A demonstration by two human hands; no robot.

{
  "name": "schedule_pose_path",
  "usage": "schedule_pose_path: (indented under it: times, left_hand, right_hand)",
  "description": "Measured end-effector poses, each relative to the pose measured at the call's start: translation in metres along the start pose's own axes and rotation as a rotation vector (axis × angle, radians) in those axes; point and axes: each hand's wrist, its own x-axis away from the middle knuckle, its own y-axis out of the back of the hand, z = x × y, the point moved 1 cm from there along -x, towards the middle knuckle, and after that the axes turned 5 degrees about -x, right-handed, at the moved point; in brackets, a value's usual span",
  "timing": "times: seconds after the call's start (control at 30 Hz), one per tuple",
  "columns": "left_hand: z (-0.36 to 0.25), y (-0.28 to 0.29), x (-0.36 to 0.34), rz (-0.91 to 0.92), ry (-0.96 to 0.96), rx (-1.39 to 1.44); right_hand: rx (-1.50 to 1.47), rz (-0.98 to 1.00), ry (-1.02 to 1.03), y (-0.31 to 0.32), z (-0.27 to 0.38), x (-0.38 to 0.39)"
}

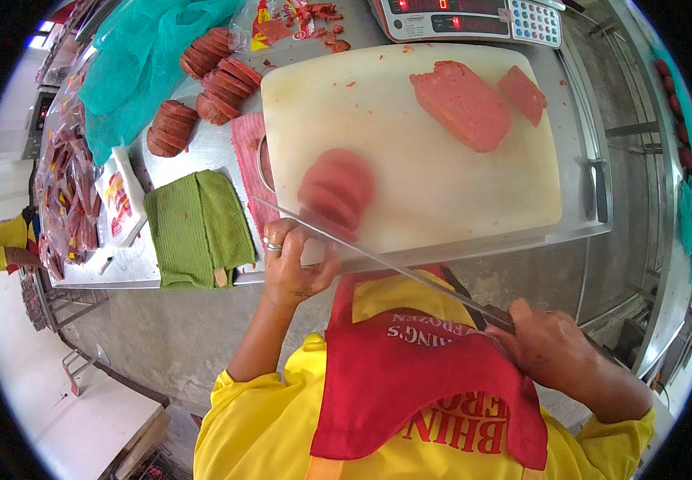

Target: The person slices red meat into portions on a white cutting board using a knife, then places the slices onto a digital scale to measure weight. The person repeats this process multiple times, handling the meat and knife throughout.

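Note:
In my right hand is the handle of a long knife, its blade reaching leftward across the front edge of the white cutting board. My left hand has its fingers curled beside the blade, near the front of blurred pink meat slices; what it grips, if anything, is hidden. A larger pink meat block and a smaller piece lie at the board's back right.
Sliced meat stacks, a turquoise mesh cloth, a green towel, a pink cloth and bagged goods cover the steel table's left. A scale stands behind. A person in yellow is far left.

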Motion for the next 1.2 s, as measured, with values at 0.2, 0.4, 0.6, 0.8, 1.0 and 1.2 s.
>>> schedule_pose_path:
  times: [0.2,0.4,0.6,0.8,1.0,1.2]
  left_hand:
    - [0.004,-0.003,0.001,0.041,0.017,0.079]
    - [-0.005,0.001,0.005,-0.008,0.044,-0.009]
    - [-0.001,0.004,0.015,0.037,0.154,-0.006]
    - [0.004,0.011,0.005,0.109,0.506,0.243]
    - [0.014,0.016,-0.017,0.348,0.422,0.285]
    - [0.011,0.009,-0.017,0.313,0.231,0.105]
  right_hand:
    - [-0.094,-0.104,0.152,-0.039,0.01,-0.078]
    - [-0.336,-0.154,0.398,-0.032,0.035,-0.135]
    - [-0.249,-0.209,0.171,0.011,-0.008,-0.076]
    - [-0.198,-0.526,0.113,0.003,-0.059,-0.075]
    - [0.033,-0.843,0.282,-0.002,-0.059,-0.104]
    - [-0.366,-1.082,0.196,0.081,-0.105,-0.094]
